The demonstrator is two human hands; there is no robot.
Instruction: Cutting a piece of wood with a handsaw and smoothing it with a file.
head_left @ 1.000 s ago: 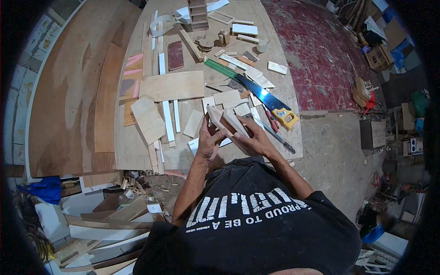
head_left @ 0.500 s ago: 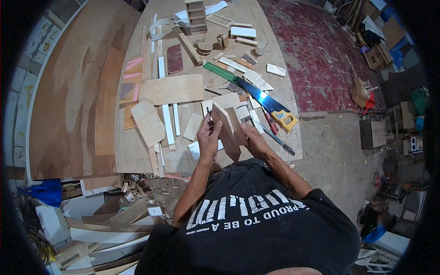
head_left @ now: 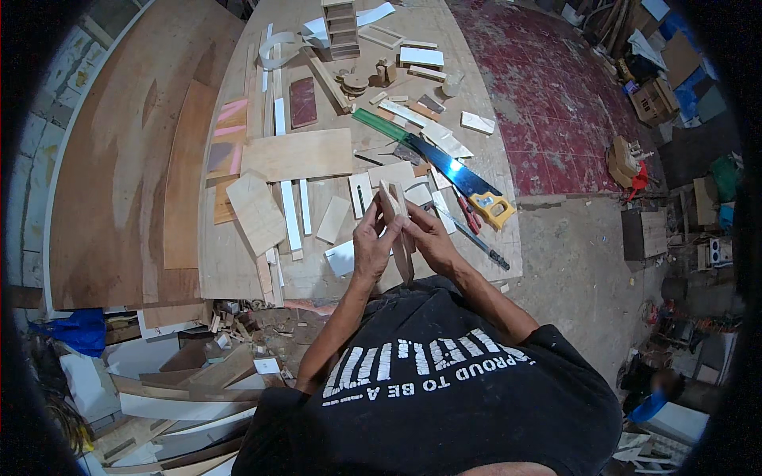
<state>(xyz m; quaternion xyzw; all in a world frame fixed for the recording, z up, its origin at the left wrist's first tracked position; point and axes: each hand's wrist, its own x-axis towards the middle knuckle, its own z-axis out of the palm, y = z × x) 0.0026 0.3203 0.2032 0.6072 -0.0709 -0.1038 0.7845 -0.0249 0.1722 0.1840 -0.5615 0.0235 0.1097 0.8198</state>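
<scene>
In front of my chest, above the near edge of the work table (head_left: 496,262), I hold two thin wooden boards (head_left: 403,266) on edge, close together with a narrow gap at the top. My left hand (head_left: 373,244) grips them from the left, thumb against the face. From the right, my right hand (head_left: 432,240) closes on them, its fingertips near the left thumb. Parts of the boards are hidden behind my fingers. Just beyond my right hand lie a handsaw (head_left: 452,163) with a yellow handle and a red-handled tool (head_left: 468,214).
Flat wooden panels (head_left: 298,155) and white strips (head_left: 290,218) cover the table's left side. At the far end stands a small wooden shelf unit (head_left: 341,32). A large plywood sheet (head_left: 119,174) lies left of the table; offcuts (head_left: 190,412) pile up below it.
The two boards, spread apart in a V before, are now nearly together and turned more edge-on. My right hand has moved left, close to my left hand.
</scene>
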